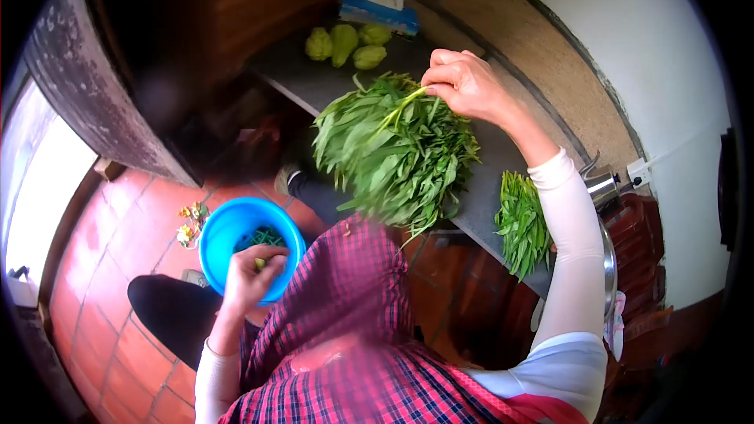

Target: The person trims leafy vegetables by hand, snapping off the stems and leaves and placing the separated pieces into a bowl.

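Note:
My right hand (471, 88) pinches a pale green stem (404, 106) by its end, over a big heap of leafy greens (408, 165) on the dark ledge. The lower end of that stem blurs into the leaves. My left hand (255, 273) is closed on a small green piece (260, 264), too small to name surely, at the near rim of a blue bucket (210, 235). Some cut greens (267, 235) lie inside the bucket. A smaller bundle of leafy greens (520, 224) rests farther right, beside my right forearm.
Several chayotes (343, 44) and a blue tissue box (377, 12) sit at the ledge's far end. A metal kettle (602, 185) stands on the right near a wall socket (638, 172). Flower-like scraps (188, 228) lie on the red tiles (102, 267).

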`<state>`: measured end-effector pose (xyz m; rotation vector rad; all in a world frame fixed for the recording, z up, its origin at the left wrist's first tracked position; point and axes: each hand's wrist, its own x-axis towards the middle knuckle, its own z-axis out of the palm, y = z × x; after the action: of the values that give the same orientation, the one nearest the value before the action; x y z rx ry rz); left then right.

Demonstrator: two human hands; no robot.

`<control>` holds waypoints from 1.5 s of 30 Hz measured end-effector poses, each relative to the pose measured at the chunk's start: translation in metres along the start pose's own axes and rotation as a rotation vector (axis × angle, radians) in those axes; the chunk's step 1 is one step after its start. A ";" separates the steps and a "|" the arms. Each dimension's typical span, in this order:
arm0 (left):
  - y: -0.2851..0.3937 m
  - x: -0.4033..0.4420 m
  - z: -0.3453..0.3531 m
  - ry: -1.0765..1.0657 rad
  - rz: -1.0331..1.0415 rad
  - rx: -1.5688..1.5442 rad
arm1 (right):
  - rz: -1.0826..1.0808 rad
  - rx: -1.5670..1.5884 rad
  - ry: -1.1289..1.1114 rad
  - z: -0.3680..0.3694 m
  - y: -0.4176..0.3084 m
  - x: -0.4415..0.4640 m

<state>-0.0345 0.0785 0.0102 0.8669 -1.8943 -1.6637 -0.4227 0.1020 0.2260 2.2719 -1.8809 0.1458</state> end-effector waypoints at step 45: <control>-0.008 0.006 -0.014 -0.003 0.546 0.884 | -0.122 0.702 -0.245 0.197 -0.213 -0.008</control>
<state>-0.0273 0.0643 0.0038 0.5308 -2.5840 -0.4792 -0.2243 0.1068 0.0149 2.9627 -2.0250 0.6238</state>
